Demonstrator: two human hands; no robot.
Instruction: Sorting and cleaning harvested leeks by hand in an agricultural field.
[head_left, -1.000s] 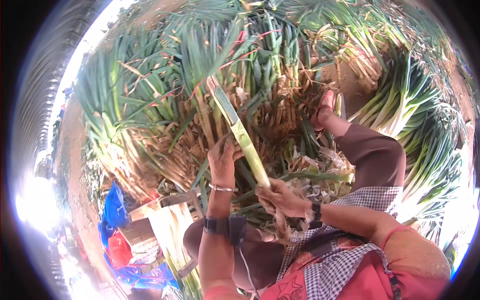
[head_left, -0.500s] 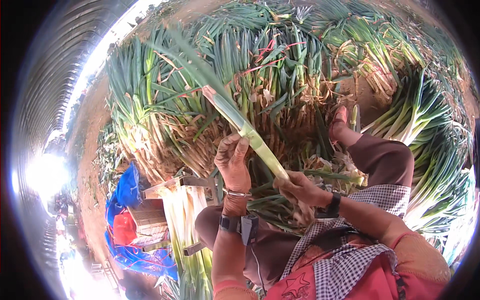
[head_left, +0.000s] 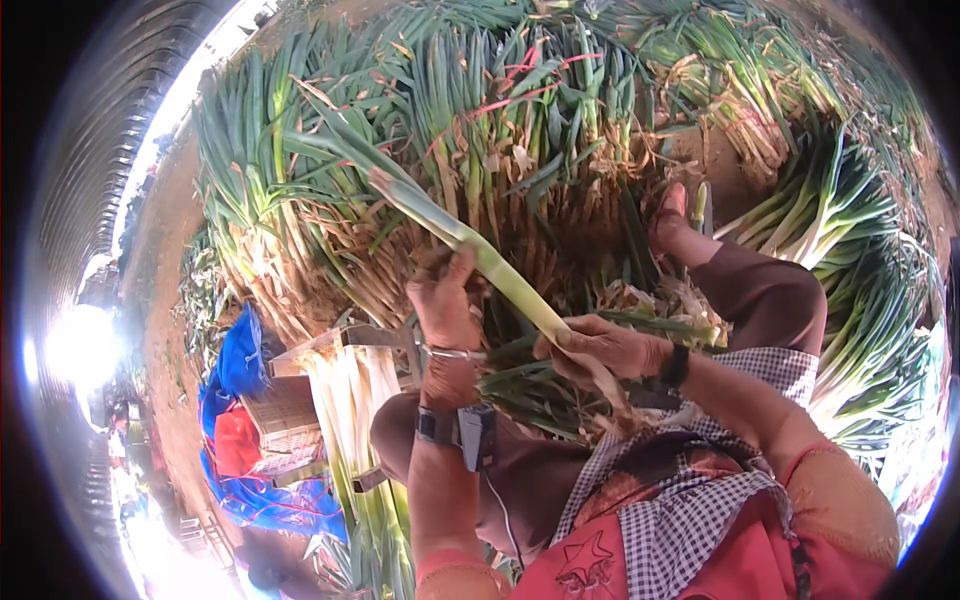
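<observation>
A large green onion slants across the middle, its pale stem toward me and its dark leaves pointing up to the left. My right hand is closed round the stem's lower end. A dry brown strip of outer leaf hangs beneath that hand. Partway up the stalk, my left hand has its thumb and fingers closed against it; these fingers are slightly blurred. To the left of my left wrist, peeled white-stemmed green onions lie in a small wooden stand.
Upright bundles of unpeeled green onions stand ahead, some bound with red ties. More onions with white stems lie along the right. A blue plastic sheet and a red cloth-like item are at the left. My foot rests among leaf scraps.
The onion and both hands have shifted slightly left. My left hand has moved a little along the stalk toward the leaves. The brown strip under my right hand shows more clearly.
</observation>
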